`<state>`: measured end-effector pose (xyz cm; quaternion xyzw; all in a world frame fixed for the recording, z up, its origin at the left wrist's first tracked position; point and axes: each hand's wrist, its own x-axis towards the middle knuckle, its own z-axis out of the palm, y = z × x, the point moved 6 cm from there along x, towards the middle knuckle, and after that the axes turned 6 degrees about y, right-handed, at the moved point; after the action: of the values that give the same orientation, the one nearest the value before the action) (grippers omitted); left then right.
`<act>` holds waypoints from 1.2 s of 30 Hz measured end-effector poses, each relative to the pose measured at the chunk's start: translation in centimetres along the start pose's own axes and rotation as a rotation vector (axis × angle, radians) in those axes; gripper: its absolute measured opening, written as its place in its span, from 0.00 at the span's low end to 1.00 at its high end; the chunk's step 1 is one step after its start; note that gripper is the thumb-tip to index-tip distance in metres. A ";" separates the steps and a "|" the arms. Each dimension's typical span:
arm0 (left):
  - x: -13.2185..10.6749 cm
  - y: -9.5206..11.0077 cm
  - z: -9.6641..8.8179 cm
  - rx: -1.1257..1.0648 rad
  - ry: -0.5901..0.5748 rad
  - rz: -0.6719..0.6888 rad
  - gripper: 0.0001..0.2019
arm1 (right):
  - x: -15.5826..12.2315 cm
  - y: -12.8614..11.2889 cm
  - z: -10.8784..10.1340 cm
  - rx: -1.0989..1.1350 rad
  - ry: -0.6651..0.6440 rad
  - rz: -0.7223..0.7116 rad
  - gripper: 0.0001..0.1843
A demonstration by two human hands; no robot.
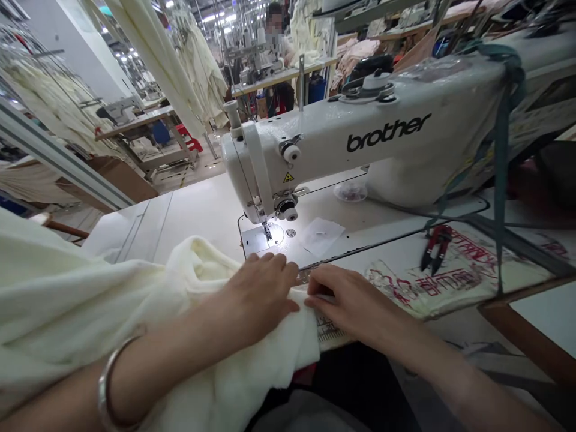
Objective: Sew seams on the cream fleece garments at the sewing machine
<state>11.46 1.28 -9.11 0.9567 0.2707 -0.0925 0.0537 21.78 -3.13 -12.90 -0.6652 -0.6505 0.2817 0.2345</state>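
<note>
A soft cream-coloured garment piece (pixel 252 372) spreads over the left of the table and hangs off its front edge. My left hand (pixel 261 294), below a wrist with a silver bangle, lies on the cloth with its fingers curled over it. Close beside it, my right hand (pixel 339 294) pinches the cloth's right edge between thumb and fingers. Both hands are in front of the white sewing machine (pixel 315 150), short of its lit presser foot (pixel 267 231). No cloth lies under the foot. The fingertips of my left hand are partly hidden.
A small white scrap (pixel 321 236) lies right of the needle plate. Red-handled thread snips (pixel 435 249) rest on the table at right, near a hanging teal strip (pixel 503 150). A clear dish (pixel 350 191) stands under the machine arm. Behind, a person (pixel 275 30) sits among machines and hanging garments.
</note>
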 end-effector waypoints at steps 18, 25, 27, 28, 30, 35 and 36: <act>-0.2 -1.9 0.0 -0.596 -0.161 -0.149 0.19 | 2.3 -0.5 -1.5 0.437 -0.452 0.060 0.04; 0.1 -2.2 0.5 -0.701 -0.099 -0.263 0.13 | 2.3 -0.9 -2.8 0.209 -0.301 -0.010 0.03; 0.1 -2.1 0.5 -0.694 -0.046 -0.278 0.12 | 2.2 -0.7 -3.0 0.182 -0.283 -0.008 0.03; 0.0 -2.0 0.4 -0.680 -0.013 -0.279 0.11 | 2.1 -0.6 -3.0 0.181 -0.270 -0.011 0.03; -0.2 -1.8 0.4 -0.649 0.050 -0.280 0.09 | 1.9 -0.3 -2.9 0.223 -0.252 0.006 0.05; -0.5 -2.5 0.9 -0.609 0.139 -0.339 0.09 | 2.7 0.5 -2.0 0.310 -0.245 0.075 0.10; -0.3 -3.0 1.1 -0.616 0.147 -0.367 0.09 | 3.3 0.4 -1.8 0.317 -0.246 0.070 0.07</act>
<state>9.53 3.49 -10.24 0.8352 0.4562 0.0542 0.3022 23.27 0.22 -12.12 -0.6027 -0.5985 0.4674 0.2452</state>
